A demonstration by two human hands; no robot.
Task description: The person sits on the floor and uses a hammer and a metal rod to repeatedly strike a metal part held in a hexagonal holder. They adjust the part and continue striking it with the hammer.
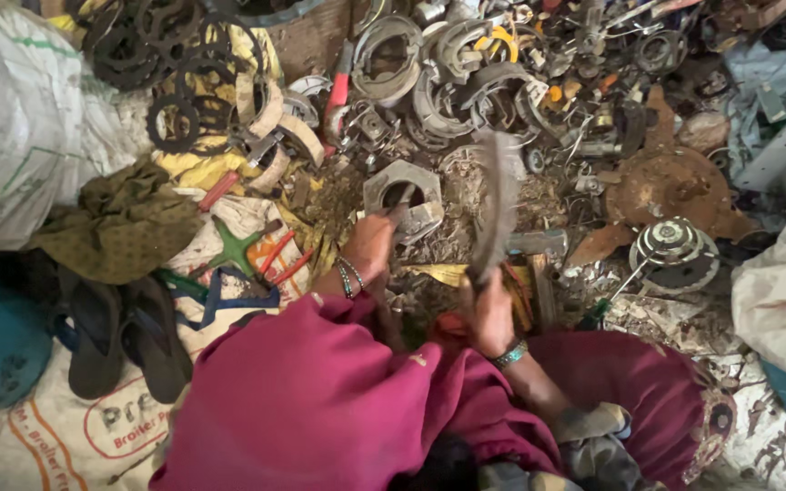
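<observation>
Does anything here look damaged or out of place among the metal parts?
Yes. The large round metal plate at the right is brown with rust and its edge looks broken. A pair of dark sandals lies on the printed sack at the left, beside the scrap.

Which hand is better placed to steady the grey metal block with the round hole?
Left. The left hand already touches the grey metal block with the round hole; the right hand grips a raised blurred tool.

Dim, flat indoor light, no hard shadows. Colours muted, detail soft and compression-smeared throughout. Raised flat metal tool streaked with motion blur. White sack at left brightest, mildly washed. Slight wide-angle stretch at edges.
</observation>
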